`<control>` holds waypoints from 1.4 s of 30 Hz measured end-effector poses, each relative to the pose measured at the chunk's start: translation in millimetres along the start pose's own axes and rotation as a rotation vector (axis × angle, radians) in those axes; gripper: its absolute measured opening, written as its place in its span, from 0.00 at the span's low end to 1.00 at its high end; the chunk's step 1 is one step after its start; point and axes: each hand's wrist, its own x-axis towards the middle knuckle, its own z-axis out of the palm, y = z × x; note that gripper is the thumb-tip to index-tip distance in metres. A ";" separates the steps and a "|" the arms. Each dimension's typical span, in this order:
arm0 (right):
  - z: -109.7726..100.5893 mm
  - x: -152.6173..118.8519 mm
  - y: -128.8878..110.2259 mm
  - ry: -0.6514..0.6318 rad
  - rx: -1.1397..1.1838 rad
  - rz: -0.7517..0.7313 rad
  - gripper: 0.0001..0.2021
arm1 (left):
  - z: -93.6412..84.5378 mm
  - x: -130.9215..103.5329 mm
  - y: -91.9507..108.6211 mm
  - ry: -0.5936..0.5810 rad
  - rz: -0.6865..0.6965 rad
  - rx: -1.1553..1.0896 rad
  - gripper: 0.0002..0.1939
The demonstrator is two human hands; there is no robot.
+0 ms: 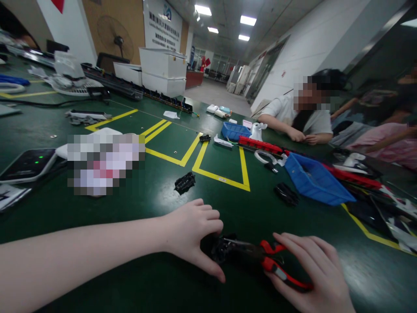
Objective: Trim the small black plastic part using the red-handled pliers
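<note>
Black part (pixel 219 251) lies between the left hand (pixel 194 231)'s spread thumb and fingers, by pliers (pixel 249 252) the right hand (pixel 317 269) grips.

we're on the table (pixel 182 291), pliers (pixel 249 251) our landmark: at their tips sits a part (pixel 221 251), our left hand (pixel 195 228) just left of it, our right hand (pixel 317 265) at the handles. beyond the pliers and left, we spot a second piece (pixel 185 182); beyond and right, a bundle (pixel 286 193), then a nearer tray (pixel 325 191). well beyond them, a farther tray (pixel 235 131); far left, a device (pixel 28 165).
</note>
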 end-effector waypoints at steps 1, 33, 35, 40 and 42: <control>-1.1 -0.5 0.6 0.011 -0.006 -0.009 0.20 | -0.5 -0.6 1.2 0.014 0.009 0.025 0.31; -11.4 -11.8 23.2 0.071 -0.091 -0.113 0.24 | -7.6 -0.5 11.2 -0.076 0.080 0.110 0.23; -11.7 -11.7 25.1 0.078 -0.090 -0.105 0.24 | -8.5 1.2 10.7 -0.102 0.095 0.077 0.27; -8.8 -12.6 22.6 0.078 -0.070 -0.103 0.25 | -9.5 3.9 9.6 -0.176 0.165 0.064 0.25; -8.1 -13.6 20.9 0.079 -0.069 -0.107 0.26 | -9.5 3.8 9.7 -0.188 0.202 0.071 0.21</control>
